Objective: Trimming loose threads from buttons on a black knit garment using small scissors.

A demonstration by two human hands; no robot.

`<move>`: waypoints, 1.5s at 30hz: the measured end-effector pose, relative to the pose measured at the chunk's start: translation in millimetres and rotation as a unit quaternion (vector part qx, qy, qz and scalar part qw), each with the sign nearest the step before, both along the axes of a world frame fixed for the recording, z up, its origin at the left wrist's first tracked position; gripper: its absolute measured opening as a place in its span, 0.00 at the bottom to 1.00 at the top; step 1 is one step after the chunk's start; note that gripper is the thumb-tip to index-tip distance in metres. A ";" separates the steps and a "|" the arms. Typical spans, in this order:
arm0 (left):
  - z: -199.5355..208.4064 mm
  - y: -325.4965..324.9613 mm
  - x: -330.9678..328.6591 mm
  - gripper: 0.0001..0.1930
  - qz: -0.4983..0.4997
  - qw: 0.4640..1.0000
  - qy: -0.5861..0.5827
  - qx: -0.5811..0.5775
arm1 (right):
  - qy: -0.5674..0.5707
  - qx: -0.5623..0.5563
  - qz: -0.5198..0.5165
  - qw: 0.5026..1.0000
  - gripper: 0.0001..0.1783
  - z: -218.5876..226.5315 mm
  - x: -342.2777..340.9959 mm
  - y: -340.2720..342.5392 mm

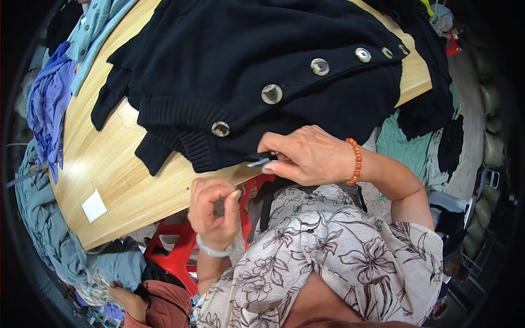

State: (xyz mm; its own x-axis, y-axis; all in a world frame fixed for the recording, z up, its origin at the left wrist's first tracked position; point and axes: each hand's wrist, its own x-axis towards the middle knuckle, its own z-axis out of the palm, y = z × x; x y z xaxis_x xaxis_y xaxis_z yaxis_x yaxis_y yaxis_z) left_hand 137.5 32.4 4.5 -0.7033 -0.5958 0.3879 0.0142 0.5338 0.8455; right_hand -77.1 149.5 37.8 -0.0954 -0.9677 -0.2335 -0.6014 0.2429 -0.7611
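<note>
A black knitted cardigan [219,60] with large brown-and-cream buttons lies spread over the wooden table [131,191], its ribbed hem toward the near left. My right hand [311,156], with an orange bead bracelet at the wrist, is closed at the cardigan's near edge. Between its thumb and forefinger sits a small dark tool with a greyish, blade-like tip [258,163]; its exact kind is unclear. My left hand [214,210], wearing a pale bangle, is raised just off the table's near edge. Its thumb and forefinger are pinched together, and whatever they hold is too small to make out.
A white paper square [94,205] lies on the table's left part. Purple garments [49,104] and grey-green ones [41,202] hang along the left side. A red stool [175,249] stands below the near edge. Another person's arm [131,300] shows at lower left, by grey cloth.
</note>
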 end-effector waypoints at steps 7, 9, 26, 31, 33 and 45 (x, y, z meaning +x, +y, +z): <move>8.2 -11.1 -8.2 0.10 0.082 0.991 -0.060 -0.091 | -0.060 -0.096 -0.165 0.980 0.18 16.3 -20.0 42.6; 15.7 -8.2 -40.0 0.13 0.059 0.992 -0.028 -0.107 | -0.045 -0.157 -0.228 0.960 0.16 13.5 -26.1 48.6; 14.5 2.5 -138.2 0.12 0.052 0.966 -0.142 -0.212 | -0.014 -0.145 -0.236 0.961 0.11 -6.0 -43.5 71.2; 13.4 3.1 -138.9 0.06 0.055 0.965 -0.139 -0.215 | -0.012 -0.158 -0.234 0.959 0.12 -10.0 -45.7 73.3; 11.0 2.9 -137.1 0.05 0.053 0.966 -0.136 -0.213 | 0.007 -0.162 -0.228 0.960 0.13 -7.5 -45.2 72.0; -14.9 7.2 -113.7 0.06 0.062 0.993 0.044 -0.093 | 0.057 -0.105 -0.140 0.983 0.18 7.9 -43.5 44.4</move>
State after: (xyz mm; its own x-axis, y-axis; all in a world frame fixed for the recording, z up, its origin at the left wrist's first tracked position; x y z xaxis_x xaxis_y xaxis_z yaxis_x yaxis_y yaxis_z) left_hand 23.7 39.6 -10.4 -0.5874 -0.5875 0.5566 0.0085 0.6833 0.7301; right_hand -120.6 193.9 45.7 -0.3778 -0.9259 -0.0045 -0.6175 0.2556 -0.7439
